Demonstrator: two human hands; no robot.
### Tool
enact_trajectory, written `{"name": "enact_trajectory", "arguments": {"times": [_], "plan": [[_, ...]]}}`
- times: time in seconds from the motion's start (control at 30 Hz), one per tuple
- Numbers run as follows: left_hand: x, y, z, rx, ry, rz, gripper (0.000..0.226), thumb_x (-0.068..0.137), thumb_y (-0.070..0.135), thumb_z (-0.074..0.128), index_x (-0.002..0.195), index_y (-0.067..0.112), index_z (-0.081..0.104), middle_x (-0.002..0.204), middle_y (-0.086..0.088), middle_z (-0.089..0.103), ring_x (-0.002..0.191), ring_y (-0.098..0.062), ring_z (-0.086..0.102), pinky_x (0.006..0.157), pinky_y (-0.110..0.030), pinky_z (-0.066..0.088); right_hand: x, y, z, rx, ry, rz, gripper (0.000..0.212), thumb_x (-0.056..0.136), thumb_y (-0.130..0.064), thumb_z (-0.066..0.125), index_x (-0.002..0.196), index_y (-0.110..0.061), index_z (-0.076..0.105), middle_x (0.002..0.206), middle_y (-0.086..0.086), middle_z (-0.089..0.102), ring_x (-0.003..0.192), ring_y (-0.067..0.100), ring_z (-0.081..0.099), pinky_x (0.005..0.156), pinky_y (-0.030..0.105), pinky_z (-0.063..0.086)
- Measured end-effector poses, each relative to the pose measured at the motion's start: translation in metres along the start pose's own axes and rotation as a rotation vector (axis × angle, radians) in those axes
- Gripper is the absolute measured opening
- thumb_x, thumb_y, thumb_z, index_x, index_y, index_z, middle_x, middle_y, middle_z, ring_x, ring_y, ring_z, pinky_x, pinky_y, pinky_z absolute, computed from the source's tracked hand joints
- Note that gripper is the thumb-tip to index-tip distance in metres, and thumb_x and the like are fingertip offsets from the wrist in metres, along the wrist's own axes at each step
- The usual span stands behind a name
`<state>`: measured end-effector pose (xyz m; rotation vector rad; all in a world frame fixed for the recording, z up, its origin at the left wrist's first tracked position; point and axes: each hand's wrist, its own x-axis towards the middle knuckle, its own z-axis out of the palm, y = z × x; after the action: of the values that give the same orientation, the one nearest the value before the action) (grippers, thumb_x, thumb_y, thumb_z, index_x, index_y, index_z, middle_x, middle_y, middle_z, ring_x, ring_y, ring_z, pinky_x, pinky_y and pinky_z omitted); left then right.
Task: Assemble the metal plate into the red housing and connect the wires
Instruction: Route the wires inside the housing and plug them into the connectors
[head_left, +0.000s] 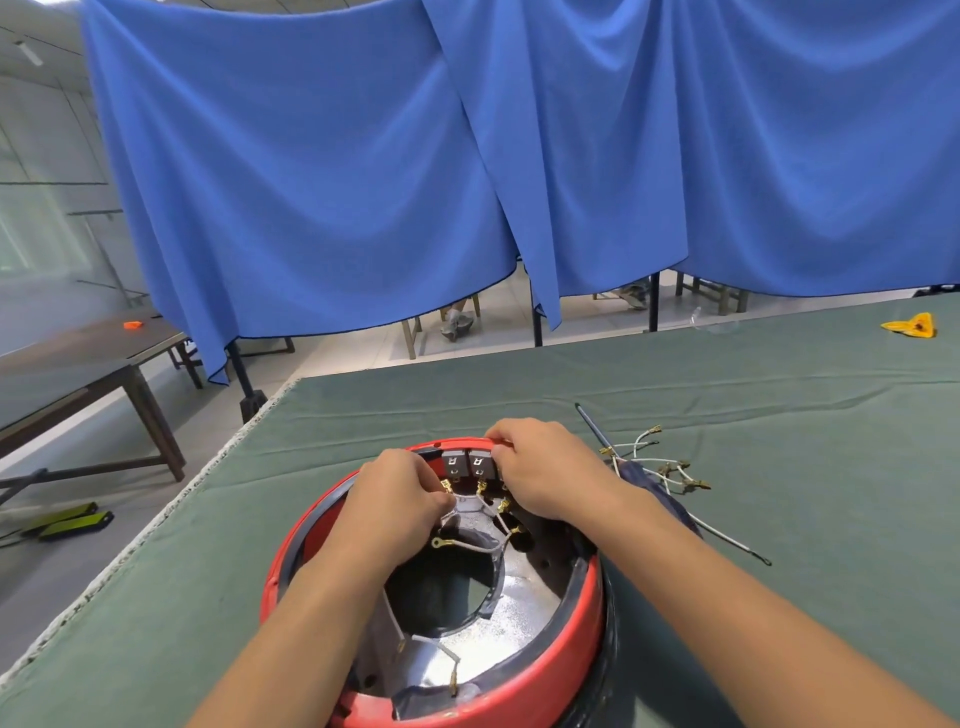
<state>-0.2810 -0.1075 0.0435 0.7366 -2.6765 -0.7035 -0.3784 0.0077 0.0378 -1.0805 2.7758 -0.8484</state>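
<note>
Two bare hands work at the far rim of the red housing (582, 618), a round, smooth plastic shell that sits open side up on the near part of the green cloth-covered table (675, 374). Inside it lies the metal plate (519, 618), ring-shaped, with a dull speckled silver surface and a large dark central opening. The left hand (395, 499) has its fingers curled, pinching a thin white wire (470, 544) that ends in a brass ring terminal. The right hand (545, 467) curls over the far rim beside two small grey terminal blocks (467, 462); whether it holds anything I cannot tell, since its fingertips are hidden. More white leads with brass connectors fan out between the hands. Just right of the housing, on the cloth, lies a loose bundle of spare wires (660, 462) with brass ends, partly over a dark blue-handled screwdriver (597, 426). A creased yellow scrap (911, 326) lies far right. Blue draped curtains (363, 156) hang behind.
</note>
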Motion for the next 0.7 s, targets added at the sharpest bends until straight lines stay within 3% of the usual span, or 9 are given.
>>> {"name": "enact_trajectory", "arguments": {"times": [0.2,0.33,0.5,0.63,0.7], "plan": [[-0.001,0.000,0.000,-0.020,-0.034,0.032,0.014,0.083,0.017,0.071,0.070,0.020,0.066,0.075,-0.003,0.068,0.075,-0.018,0.065,0.067,-0.027,0.047,0.000,0.000,0.000,0.014,0.000,0.010,0.031,0.099,-0.025,0.037,0.123,-0.021,0.058,0.122,0.007,0.062,0.109,0.026,0.054,0.086,0.036,0.045],[0.000,-0.002,0.000,-0.023,-0.036,0.042,0.005,0.083,0.016,0.072,0.082,0.017,0.076,0.075,-0.001,0.068,0.077,-0.017,0.066,0.069,-0.028,0.050,-0.001,-0.001,-0.001,0.028,-0.002,0.008,0.031,0.099,-0.025,0.038,0.123,-0.021,0.058,0.121,0.006,0.062,0.109,0.026,0.055,0.084,0.035,0.044],[0.005,-0.007,0.002,-0.016,-0.041,0.063,0.010,0.083,0.015,0.071,0.090,0.018,0.078,0.083,0.000,0.072,0.081,-0.016,0.066,0.079,-0.031,0.053,-0.002,-0.001,-0.001,0.031,-0.005,-0.004,0.032,0.099,-0.025,0.039,0.125,-0.022,0.056,0.124,0.005,0.061,0.111,0.026,0.055,0.086,0.035,0.043],[0.013,-0.014,0.001,-0.075,-0.062,0.051,0.008,0.080,0.013,0.074,0.081,0.019,0.079,0.057,0.014,0.066,0.057,0.001,0.060,0.060,-0.020,0.047,-0.003,0.000,-0.002,0.027,-0.003,-0.015,0.031,0.100,-0.025,0.039,0.125,-0.021,0.056,0.123,0.005,0.062,0.109,0.026,0.055,0.086,0.035,0.044],[0.015,-0.015,0.000,-0.071,-0.065,0.050,0.008,0.079,0.014,0.075,0.078,0.020,0.079,0.050,0.016,0.061,0.049,0.001,0.055,0.054,-0.016,0.041,-0.004,0.000,-0.002,0.028,-0.003,-0.017,0.030,0.100,-0.025,0.038,0.124,-0.021,0.056,0.121,0.004,0.062,0.107,0.025,0.056,0.085,0.035,0.045]]}}
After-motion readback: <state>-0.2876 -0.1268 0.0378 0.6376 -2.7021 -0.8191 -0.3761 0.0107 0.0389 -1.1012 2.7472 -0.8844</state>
